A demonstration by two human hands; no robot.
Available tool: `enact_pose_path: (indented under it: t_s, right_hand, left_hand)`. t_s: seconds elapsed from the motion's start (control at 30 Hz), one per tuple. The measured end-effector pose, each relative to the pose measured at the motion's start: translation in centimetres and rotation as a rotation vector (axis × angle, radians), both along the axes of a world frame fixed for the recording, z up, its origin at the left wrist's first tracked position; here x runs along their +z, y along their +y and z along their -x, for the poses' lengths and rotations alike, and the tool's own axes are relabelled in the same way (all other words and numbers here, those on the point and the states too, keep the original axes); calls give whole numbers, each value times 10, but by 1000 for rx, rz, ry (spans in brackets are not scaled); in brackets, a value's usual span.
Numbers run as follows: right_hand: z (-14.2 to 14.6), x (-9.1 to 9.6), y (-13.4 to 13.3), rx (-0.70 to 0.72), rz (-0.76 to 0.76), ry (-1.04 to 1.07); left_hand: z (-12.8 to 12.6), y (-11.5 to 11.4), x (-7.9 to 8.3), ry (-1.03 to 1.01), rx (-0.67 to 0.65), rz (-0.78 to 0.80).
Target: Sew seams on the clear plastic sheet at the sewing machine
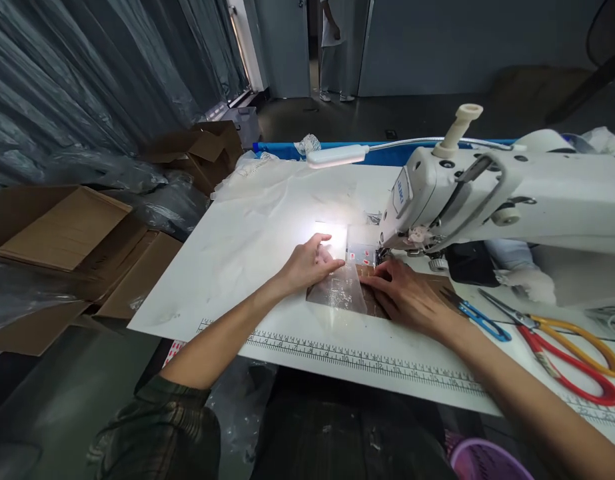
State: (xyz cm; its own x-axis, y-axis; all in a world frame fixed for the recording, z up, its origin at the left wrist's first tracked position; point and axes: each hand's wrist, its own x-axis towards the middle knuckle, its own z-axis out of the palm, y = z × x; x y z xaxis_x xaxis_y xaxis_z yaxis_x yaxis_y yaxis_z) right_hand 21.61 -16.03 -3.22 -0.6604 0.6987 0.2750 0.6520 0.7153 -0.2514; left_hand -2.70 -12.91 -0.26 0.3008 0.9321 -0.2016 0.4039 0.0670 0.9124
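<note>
A white sewing machine (pixel 457 193) stands on the right of the table, its needle area just beyond my hands. My left hand (pixel 312 260) pinches the edge of a sheer, whitish piece of fabric (pixel 340 293) under a bright patch of light. My right hand (pixel 400 290) lies beside the presser foot, fingers bent down onto the brown surface and the fabric's edge; whether it grips anything is hidden. A brown board (pixel 377 305) shows beneath the fabric. Small red marks dot the plate left of the needle.
Blue thread snips (pixel 484 320) and scissors with red and orange handles (pixel 562 347) lie right of my right forearm. A printed ruler (pixel 337 357) runs along the table's front edge. Cardboard boxes (pixel 67 227) stand left; a lamp (pixel 337 157) hangs behind. A person (pixel 333 53) stands in the doorway.
</note>
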Motion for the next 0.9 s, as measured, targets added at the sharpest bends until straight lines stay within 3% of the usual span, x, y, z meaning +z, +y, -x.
enact_pose_path:
  t_s: [0.2, 0.37, 0.5, 0.6, 0.77, 0.9]
  right_hand:
    - [-2, 2, 3, -72, 83, 115]
    - [1, -2, -8, 35, 87, 72]
    - [0, -2, -7, -108, -7, -12]
    - [-4, -2, -4, -157, -9, 18]
    - [-17, 2, 2, -126, 157, 156]
    - [-28, 8, 7, -137, 299, 202]
  left_hand:
    - [8, -1, -1, 9, -91, 40]
    - [4, -2, -4, 4, -61, 31]
    - [1, -5, -2, 0, 5, -13]
    - [-3, -8, -4, -6, -23, -45]
    - [-7, -9, -7, 63, -20, -103]
    - [-1, -5, -5, 37, 1, -41]
